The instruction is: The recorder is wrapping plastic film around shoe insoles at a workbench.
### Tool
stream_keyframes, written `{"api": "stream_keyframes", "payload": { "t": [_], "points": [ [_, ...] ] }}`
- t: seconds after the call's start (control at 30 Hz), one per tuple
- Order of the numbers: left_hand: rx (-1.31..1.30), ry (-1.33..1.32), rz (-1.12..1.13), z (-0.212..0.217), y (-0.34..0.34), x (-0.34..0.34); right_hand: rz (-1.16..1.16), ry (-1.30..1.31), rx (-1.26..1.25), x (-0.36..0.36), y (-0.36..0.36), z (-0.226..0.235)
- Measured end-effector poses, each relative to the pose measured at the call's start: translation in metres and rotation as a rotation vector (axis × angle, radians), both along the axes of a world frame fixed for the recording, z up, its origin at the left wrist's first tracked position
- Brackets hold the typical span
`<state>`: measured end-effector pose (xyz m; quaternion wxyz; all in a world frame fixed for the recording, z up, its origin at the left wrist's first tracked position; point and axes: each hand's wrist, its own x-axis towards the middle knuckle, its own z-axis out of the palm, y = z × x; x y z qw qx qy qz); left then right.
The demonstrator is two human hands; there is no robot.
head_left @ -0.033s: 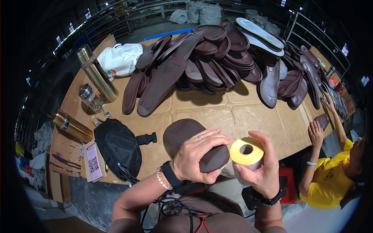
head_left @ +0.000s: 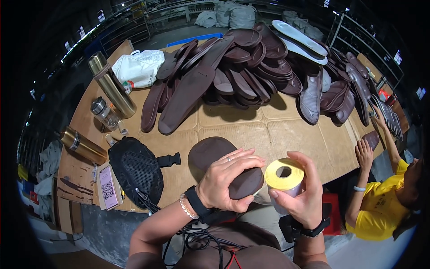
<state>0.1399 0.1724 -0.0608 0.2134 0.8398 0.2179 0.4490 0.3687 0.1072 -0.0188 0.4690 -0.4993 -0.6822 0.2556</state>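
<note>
My left hand is closed around one end of a dark brown shoe insole, fingers over its top and thumb along the near edge. Another rounded brown insole shape lies on the cardboard-covered table just beyond that hand; my fingers hide whether the two are joined. My right hand grips a roll with a yellow end face, a hollow core and a whitish side. The roll sits close to the held insole, right of it. Whether they touch is hard to make out.
Heaped brown insoles cover the far side, with white ones on top. At left stand gold flasks, a clear bottle, a black mesh bag and a phone. A co-worker in yellow handles an insole at right.
</note>
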Motion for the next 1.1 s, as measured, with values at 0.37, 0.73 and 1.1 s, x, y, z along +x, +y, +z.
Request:
{"api": "stream_keyframes", "payload": {
  "t": [0.37, 0.73, 1.1],
  "points": [
    [-0.001, -0.008, -0.034, -0.001, 0.0, -0.004, -0.121, -0.114, 0.109, -0.01, 0.008, 0.009],
    [-0.002, -0.023, -0.059, -0.003, 0.0, -0.004, -0.102, -0.162, 0.123, -0.011, 0.009, 0.01],
    [-0.019, -0.21, -0.263, -0.009, 0.005, 0.011, -0.123, -0.168, 0.118, -0.013, -0.011, 0.028]
  ]
}}
